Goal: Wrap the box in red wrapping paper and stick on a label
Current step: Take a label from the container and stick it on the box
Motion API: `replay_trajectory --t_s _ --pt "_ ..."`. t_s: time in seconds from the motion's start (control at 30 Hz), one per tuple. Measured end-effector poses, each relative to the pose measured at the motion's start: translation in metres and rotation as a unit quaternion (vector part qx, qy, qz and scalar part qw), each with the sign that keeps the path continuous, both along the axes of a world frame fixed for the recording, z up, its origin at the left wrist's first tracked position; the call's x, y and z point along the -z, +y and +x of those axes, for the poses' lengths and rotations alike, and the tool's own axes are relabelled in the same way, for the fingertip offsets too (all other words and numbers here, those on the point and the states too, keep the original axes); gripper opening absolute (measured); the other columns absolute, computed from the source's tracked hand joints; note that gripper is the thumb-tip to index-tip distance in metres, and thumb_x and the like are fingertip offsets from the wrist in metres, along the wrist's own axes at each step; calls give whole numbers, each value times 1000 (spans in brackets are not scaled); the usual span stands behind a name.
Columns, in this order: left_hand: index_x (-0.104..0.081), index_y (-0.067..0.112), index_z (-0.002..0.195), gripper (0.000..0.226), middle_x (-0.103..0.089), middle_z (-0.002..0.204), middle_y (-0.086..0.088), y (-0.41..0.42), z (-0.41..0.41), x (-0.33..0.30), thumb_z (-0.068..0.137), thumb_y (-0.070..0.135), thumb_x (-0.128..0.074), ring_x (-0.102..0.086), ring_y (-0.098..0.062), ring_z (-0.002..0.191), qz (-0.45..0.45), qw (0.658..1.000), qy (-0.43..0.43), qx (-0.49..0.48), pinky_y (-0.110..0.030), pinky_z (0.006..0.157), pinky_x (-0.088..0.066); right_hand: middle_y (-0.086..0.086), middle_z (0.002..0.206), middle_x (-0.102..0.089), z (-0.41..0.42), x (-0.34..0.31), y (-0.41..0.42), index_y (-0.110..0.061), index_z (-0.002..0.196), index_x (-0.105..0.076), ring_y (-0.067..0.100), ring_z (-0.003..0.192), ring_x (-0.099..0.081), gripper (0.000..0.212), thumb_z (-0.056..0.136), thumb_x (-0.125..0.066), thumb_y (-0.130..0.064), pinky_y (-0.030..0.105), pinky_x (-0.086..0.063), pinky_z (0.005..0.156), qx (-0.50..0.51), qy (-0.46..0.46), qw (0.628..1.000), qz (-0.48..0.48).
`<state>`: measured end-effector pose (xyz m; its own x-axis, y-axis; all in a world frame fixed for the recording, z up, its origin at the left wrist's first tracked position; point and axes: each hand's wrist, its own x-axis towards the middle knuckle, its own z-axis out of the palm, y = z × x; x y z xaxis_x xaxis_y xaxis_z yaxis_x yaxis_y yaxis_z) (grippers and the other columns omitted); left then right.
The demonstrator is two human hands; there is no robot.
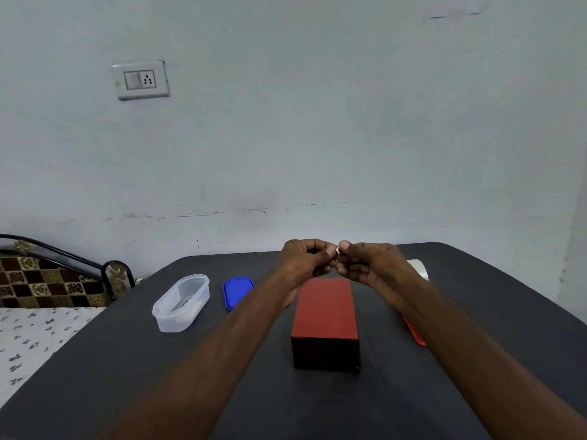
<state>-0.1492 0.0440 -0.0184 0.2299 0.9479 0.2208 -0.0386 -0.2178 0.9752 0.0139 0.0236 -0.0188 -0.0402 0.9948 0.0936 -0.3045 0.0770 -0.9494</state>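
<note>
From the head view, the box wrapped in red paper (324, 315) lies lengthwise on the dark grey desk (127, 360), just below the centre of the frame, all visible faces already covered. Raised above its far end, the left hand (306, 263) and the right hand (360, 265) meet with fingers curled, both pinching a small pale scrap, most likely the label (337, 253), between thumb and fingertips; it is too small to tell whether it is a sticker on its backing or a bit of tape. The step in hand looks like peeling or readying the label, the wrapping seeming finished. To do it well, hold the piece by its very edges so the sticky side stays clean, separate the backing slowly, then lower it flat onto the top face of the box and smooth from one side across to keep out wrinkles. Left of centre stand a clear oval plastic container (181, 303) and, beside it, a blue plastic lid (237, 292). At the right edge of the arms, partly hidden, lie a white roll (419, 268) and a flat orange-red object (414, 333). A bed with a patterned cover (47, 281) fills the lower left, and a white wall socket (141, 80) sits upper left
</note>
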Motion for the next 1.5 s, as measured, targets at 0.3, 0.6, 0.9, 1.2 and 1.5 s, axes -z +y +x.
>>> replay_trajectory --t_s 0.3,0.6,0.9,1.2,1.5 --pt "-74 3 96 13 -74 85 -9 -1 -4 -2 87 12 -75 -66 -12 73 40 998 41 -24 -24 74 -55 24 87 -72 -3 -1 2 11 100 -69 31 76 -72 25 87 -74 -10 36 -59 74 6 18 1000 -21" --pt "-76 5 98 14 -76 97 -15 0 -3 -2 86 13 -76 -68 -15 79 45 997 52 -31 -22 73 -55 23 84 -72 -3 0 -1 14 100 -66 30 76 -73 21 91 -69 -5 34 -61 71 12 37 999 -28" --pt "-76 2 100 17 -76 91 -13 -2 -5 -4 86 10 -76 -70 -20 80 53 997 43 -34 -24 75 -58 17 74 -69 -7 5 1 8 88 -64 25 70 -69 16 93 -65 -7 32 -61 72 28 36 999 -15" --pt "-77 4 98 12 -76 85 -11 -5 -1 -4 86 6 -75 -71 -16 74 66 996 41 -44 -22 72 -58 17 78 -69 -8 9 5 4 86 -67 25 73 -68 15 91 -68 -10 30 -60 69 47 24 999 4" --pt "-77 3 94 16 -76 84 -13 -7 -1 -4 90 17 -72 -73 -18 76 40 997 34 -51 -25 76 -60 18 78 -67 -10 11 5 4 84 -68 24 71 -66 15 92 -67 -9 28 -58 64 54 -4 998 13"
